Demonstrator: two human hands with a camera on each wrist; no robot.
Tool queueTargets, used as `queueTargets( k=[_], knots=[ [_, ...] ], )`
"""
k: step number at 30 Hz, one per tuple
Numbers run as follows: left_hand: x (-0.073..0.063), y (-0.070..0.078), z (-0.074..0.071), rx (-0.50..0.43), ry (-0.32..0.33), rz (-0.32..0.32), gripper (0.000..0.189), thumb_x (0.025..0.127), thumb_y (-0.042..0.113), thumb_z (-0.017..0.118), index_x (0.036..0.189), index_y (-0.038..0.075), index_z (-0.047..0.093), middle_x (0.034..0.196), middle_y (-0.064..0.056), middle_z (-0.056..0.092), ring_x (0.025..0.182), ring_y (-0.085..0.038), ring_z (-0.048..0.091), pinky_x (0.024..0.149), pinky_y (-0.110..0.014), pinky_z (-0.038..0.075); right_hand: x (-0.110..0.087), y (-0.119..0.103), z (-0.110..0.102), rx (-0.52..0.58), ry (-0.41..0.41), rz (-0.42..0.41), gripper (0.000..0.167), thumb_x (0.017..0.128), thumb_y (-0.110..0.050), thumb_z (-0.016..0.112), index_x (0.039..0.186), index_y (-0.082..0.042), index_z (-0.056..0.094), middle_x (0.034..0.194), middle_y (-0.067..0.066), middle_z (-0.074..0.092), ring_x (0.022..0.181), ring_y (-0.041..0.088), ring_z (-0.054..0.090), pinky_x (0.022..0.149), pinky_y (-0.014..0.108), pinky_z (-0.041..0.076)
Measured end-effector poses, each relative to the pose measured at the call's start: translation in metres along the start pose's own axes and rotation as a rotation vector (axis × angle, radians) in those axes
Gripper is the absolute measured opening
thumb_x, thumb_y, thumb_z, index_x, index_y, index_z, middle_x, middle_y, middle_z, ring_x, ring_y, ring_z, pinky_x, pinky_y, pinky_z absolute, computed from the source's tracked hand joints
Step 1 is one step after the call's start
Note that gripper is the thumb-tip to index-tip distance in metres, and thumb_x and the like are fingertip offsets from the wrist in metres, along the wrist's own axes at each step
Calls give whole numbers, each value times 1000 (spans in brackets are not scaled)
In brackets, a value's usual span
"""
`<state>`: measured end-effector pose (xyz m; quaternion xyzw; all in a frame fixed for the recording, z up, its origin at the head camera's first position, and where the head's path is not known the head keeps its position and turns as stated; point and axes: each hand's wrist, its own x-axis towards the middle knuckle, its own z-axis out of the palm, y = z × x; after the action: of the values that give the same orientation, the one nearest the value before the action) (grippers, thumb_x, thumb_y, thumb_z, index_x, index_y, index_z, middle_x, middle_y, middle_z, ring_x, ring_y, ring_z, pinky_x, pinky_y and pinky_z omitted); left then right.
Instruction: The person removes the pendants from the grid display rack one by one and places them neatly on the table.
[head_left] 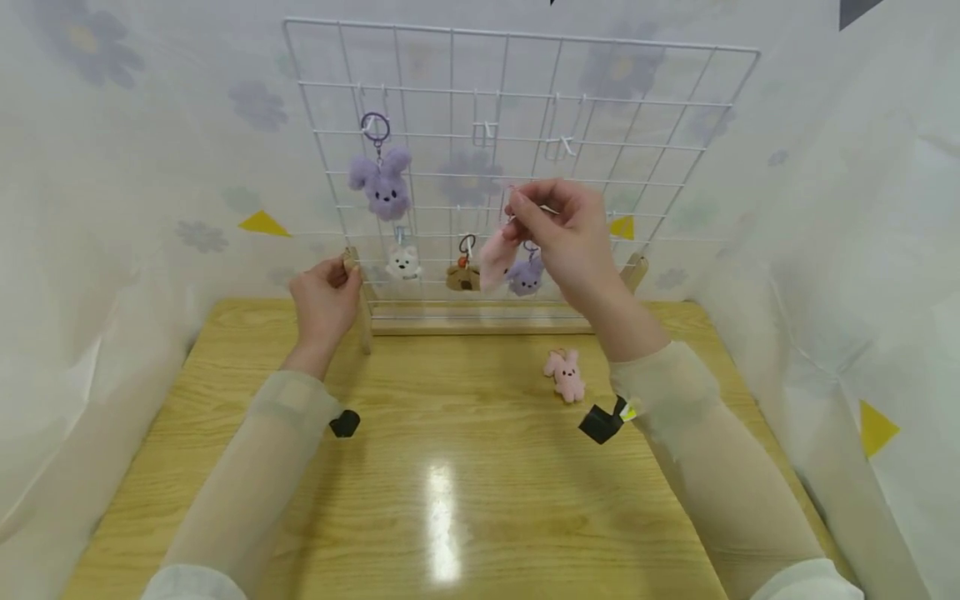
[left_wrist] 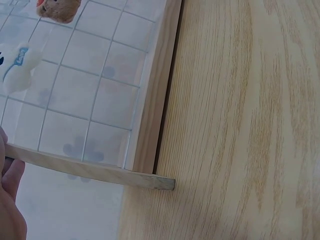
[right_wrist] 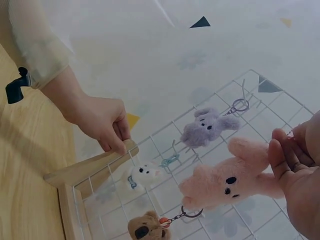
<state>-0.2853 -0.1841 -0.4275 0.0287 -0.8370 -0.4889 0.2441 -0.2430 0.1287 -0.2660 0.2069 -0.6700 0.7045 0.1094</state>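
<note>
My left hand [head_left: 322, 298] grips the top of the wooden side post [left_wrist: 90, 167] of a white wire grid rack [head_left: 525, 36]. In front of the grid, my right hand [head_left: 576, 237] pinches the top of a pink bunny plush keychain [right_wrist: 225, 180], which hangs below the fingertips in the head view. Its ring is mostly hidden by those fingers. Behind the pink plush, partly covered by it, a small purple bunny keychain [head_left: 527, 277] hangs on the grid. A larger purple bunny keychain [head_left: 386, 187] hangs by its ring on an upper left hook.
A white plush keychain [head_left: 405, 263] and a brown plush keychain [head_left: 463, 278] hang in the lower row. Two white hooks, a middle one [head_left: 485, 131] and a right one [head_left: 562, 147], hold nothing. Another pink bunny keychain [head_left: 567, 377] lies on the wooden table [head_left: 360, 517].
</note>
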Motion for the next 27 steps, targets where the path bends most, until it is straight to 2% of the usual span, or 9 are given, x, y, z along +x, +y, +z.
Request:
queueTargets(
  k=[6,13,15,17,19,24,27],
  knots=[
    [0,1,0,1,2,5,26,102,10,69,118,-9,75,109,-25,76,99,-31,75,86,-33,64,-15,5,-7,-38,-30,-9,11,103,1,66,104,12,68,92,14,70,73,19,69,75,29,63],
    [0,1,0,3,-8,-17,26,103,10,69,120,-8,74,111,-24,75,101,-30,74,87,-34,63,-33,14,-16,-96,-45,30,15,104,0,67,107,15,67,95,23,69,74,18,70,75,30,63],
    [0,1,-1,4,-8,-17,26,103,10,69,120,-9,74,111,-24,75,101,-30,74,87,-34,63,-38,17,-18,-107,-48,45,15,104,-1,67,108,14,67,93,20,70,75,18,71,76,30,63],
    [-1,1,-1,9,-7,-18,26,103,10,69,120,-8,75,110,-24,76,100,-30,74,87,-33,63,-41,19,-19,-96,-50,53,14,104,0,66,107,14,67,93,18,70,75,18,70,76,30,64],
    [-1,2,0,11,-6,-19,26,103,10,69,119,-8,75,109,-24,76,100,-30,74,86,-33,63,-45,22,-21,-86,-57,44,13,104,2,66,106,14,67,93,23,69,75,19,70,76,31,64],
    [-1,2,0,1,-9,-23,25,102,10,69,118,-8,75,108,-24,76,98,-29,74,83,-28,63,-52,28,-24,-75,-70,1,12,102,6,65,102,18,68,89,25,70,72,18,70,74,32,65],
    [0,2,0,-2,-6,-23,24,102,10,69,117,-8,76,108,-23,76,98,-29,74,82,-25,62,-55,32,-26,-55,-71,10,13,102,7,65,101,20,66,85,19,70,71,17,70,73,31,64]
  ],
)
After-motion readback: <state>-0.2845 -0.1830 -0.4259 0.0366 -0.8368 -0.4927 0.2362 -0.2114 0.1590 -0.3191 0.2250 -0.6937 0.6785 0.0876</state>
